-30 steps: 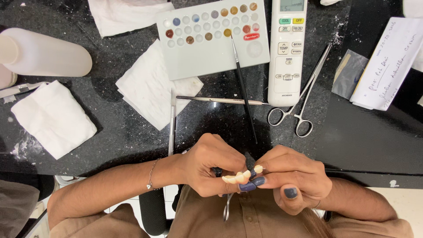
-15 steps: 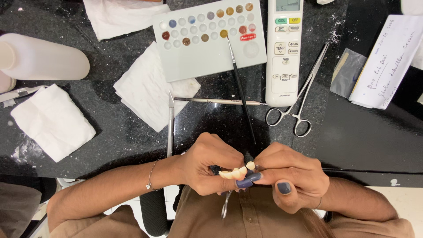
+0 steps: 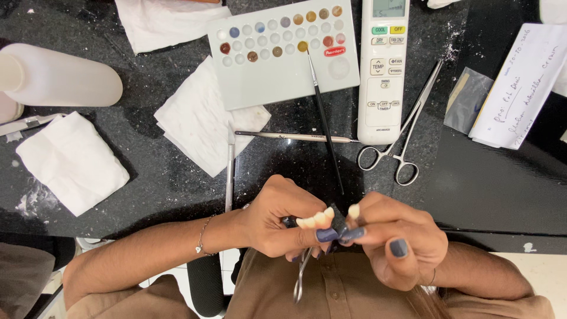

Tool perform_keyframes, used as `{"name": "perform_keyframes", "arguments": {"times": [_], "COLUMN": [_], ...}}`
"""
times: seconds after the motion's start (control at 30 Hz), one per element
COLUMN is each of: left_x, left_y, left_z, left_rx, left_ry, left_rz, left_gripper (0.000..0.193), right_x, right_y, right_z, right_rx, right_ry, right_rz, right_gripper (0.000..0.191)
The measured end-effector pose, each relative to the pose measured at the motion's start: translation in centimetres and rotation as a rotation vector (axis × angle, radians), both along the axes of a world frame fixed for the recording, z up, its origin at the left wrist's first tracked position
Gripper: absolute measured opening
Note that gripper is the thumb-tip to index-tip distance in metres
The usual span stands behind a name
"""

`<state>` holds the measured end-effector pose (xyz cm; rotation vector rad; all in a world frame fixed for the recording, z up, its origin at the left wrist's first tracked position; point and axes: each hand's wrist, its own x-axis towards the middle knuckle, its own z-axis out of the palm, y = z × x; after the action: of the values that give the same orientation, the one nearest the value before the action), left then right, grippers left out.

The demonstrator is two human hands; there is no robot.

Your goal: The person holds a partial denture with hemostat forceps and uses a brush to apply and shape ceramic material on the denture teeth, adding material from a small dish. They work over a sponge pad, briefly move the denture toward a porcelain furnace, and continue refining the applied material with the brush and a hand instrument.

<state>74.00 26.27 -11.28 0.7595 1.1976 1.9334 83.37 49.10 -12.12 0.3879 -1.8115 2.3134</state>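
Centrally, hands (image 3: 342,236) pinching tooth bridge (image 3: 316,220), grey palette (image 3: 283,53), white handwritten slip (image 3: 520,88) right

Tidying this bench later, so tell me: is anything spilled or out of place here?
Yes. White powder is scattered over the dark worktop beside the remote control, with more near the folded tissue at the left edge. The remote control itself looks odd among the brushes and colour palette.

Blue nail polish, thin wrist bracelets
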Motion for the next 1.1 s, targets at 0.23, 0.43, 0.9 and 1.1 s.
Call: {"name": "perform_keyframes", "arguments": {"times": [0.23,0.43,0.9,1.1], "left_x": [0.5,0.4,-0.7,-0.9], "left_y": [0.1,0.0,0.0,0.2], "left_z": [-0.4,-0.7,-1.4,-1.0], "left_rx": [0.064,0.040,0.028,-0.005], "left_ry": [-0.298,-0.352,-0.376,-0.395], "left_rz": [-0.008,-0.043,-0.062,-0.039], "left_gripper": [0.024,0.023,0.023,0.023], "right_x": [-0.5,-1.4,-2.2,-2.2], "right_y": [-0.7,-0.5,-0.5,-0.6], "right_z": [0.3,0.4,0.0,0.2], "right_rx": [-0.012,0.135,0.149,0.094], "right_ry": [-0.070,-0.012,-0.089,-0.176], "right_rz": [-0.074,-0.055,-0.043,-0.029], "right_gripper": [0.034,0.033,0.035,0.037]}}
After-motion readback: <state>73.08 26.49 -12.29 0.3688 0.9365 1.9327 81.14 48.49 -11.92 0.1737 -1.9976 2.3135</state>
